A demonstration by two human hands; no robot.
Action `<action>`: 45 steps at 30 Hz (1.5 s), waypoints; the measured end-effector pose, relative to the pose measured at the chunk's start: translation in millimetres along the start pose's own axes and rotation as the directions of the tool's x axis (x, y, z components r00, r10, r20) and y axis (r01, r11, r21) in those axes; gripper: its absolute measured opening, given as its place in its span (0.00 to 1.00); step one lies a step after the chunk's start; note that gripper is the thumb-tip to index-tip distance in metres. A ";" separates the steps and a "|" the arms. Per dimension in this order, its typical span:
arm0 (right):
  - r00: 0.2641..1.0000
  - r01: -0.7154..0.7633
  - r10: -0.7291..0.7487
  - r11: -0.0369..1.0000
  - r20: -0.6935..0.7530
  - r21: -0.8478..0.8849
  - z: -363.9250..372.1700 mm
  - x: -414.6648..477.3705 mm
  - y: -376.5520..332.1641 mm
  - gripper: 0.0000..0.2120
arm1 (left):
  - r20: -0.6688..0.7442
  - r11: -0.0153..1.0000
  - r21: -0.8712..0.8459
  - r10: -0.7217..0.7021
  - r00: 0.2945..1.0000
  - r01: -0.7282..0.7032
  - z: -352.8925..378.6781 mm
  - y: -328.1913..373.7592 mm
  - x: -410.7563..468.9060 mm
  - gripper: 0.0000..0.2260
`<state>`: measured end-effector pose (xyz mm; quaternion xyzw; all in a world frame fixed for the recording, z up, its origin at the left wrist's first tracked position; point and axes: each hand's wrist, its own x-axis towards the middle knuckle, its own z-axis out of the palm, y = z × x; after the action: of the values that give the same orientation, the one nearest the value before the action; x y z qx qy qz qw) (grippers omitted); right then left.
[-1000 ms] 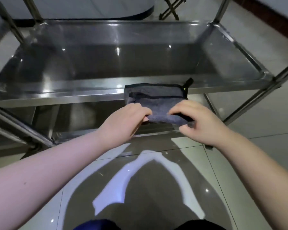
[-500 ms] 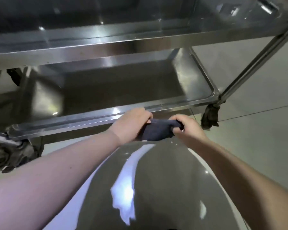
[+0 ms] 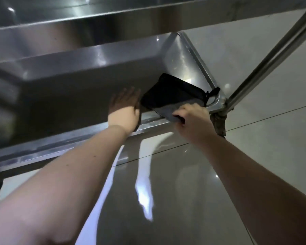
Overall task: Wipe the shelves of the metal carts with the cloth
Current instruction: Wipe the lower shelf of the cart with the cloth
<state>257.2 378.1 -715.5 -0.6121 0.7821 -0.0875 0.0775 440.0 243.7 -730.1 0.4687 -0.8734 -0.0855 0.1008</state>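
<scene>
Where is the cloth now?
Head view: the cloth lies in the near right corner of the lower shelf, draped over its front rim, pinched by the right hand, the left hand just left of it.

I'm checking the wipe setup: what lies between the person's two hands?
In the head view, the cloth lies between the left hand and right hand, draped over the front rim of the lower shelf; the right hand pinches its edge.

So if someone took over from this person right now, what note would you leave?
Left hand: open, fingers straight, over the lower shelf beside the cloth.
Right hand: grips the cloth's near edge at the shelf's front rim.
Cloth: spread in the lower shelf's right front corner.
Done: cloth placed.
Left: wipe this shelf; whether the upper shelf is wiped cannot be told.
</scene>
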 end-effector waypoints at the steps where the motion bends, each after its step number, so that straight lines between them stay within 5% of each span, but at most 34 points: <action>1: 0.999 -0.002 0.004 0.999 -0.054 0.040 0.0 7.1 1.4 0.12 | -0.051 0.999 -0.005 -0.050 0.997 0.050 0.4 -12.7 7.2 0.22; 3: 0.995 0.061 -0.054 0.995 -0.087 0.077 -3.5 33.8 7.9 0.13 | -0.027 0.993 0.051 -0.104 0.994 0.105 -2.4 -36.9 25.2 0.23; 7: 0.959 0.214 -0.195 0.974 0.207 -0.075 8.7 87.1 8.9 0.27 | 0.240 0.974 0.218 -0.112 0.964 0.059 7.4 -68.7 38.3 0.24; 10: 0.941 0.239 -0.209 0.967 0.265 -0.085 32.7 105.5 20.9 0.26 | 0.175 0.978 0.198 -0.096 0.980 0.061 19.5 -77.0 33.5 0.24; 13: 0.984 -0.001 0.022 0.993 0.177 -0.122 25.1 134.7 68.3 0.26 | 0.132 0.980 0.187 -0.090 0.987 0.064 22.8 -80.6 36.2 0.23; 16: 0.925 -0.352 0.368 0.923 0.093 -0.158 15.9 150.1 100.9 0.26 | 0.109 0.979 0.194 -0.087 0.990 0.064 24.5 -79.1 36.3 0.23; 18: 0.901 -0.418 0.431 0.894 0.055 -0.160 23.6 162.1 73.7 0.26 | 0.103 0.978 0.195 -0.088 0.991 0.067 25.6 -78.1 35.8 0.23; 23: 0.993 -0.020 0.020 1.000 0.113 -0.007 62.7 180.4 -74.6 0.26 | 0.093 0.983 0.149 -0.121 0.988 0.106 27.9 -79.5 35.9 0.28; 26: 0.984 0.093 -0.098 0.995 0.148 0.043 64.6 188.8 -77.5 0.26 | 0.096 0.982 0.146 -0.132 0.987 0.117 27.9 -80.9 34.5 0.30; 28: 0.995 0.036 -0.037 0.999 0.090 0.019 50.5 202.9 -31.7 0.26 | 0.091 0.983 0.143 -0.129 0.987 0.116 27.2 -81.2 35.0 0.29; 32: 0.951 -0.304 0.305 0.952 0.044 -0.041 18.0 207.9 75.3 0.26 | 0.076 0.980 0.171 -0.115 0.990 0.100 29.6 -77.6 36.6 0.26; 35: 0.912 -0.409 0.410 0.908 -0.004 -0.088 28.1 209.2 50.7 0.27 | 0.073 0.980 0.172 -0.114 0.991 0.101 31.3 -76.0 37.1 0.26; 40: 0.998 -0.003 0.006 0.999 0.061 -0.042 69.4 207.7 -101.0 0.26 | 0.077 0.983 0.148 -0.119 0.990 0.107 29.6 -78.7 35.2 0.28; 45: 0.995 -0.035 0.033 0.999 0.091 0.016 55.6 228.0 -54.6 0.26 | 0.068 0.985 0.139 -0.113 0.991 0.103 29.3 -79.2 33.6 0.27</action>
<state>267.0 141.6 -760.1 -0.6014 0.7872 -0.0651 0.1200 477.8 174.0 -774.4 0.5176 -0.8536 -0.0492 0.0312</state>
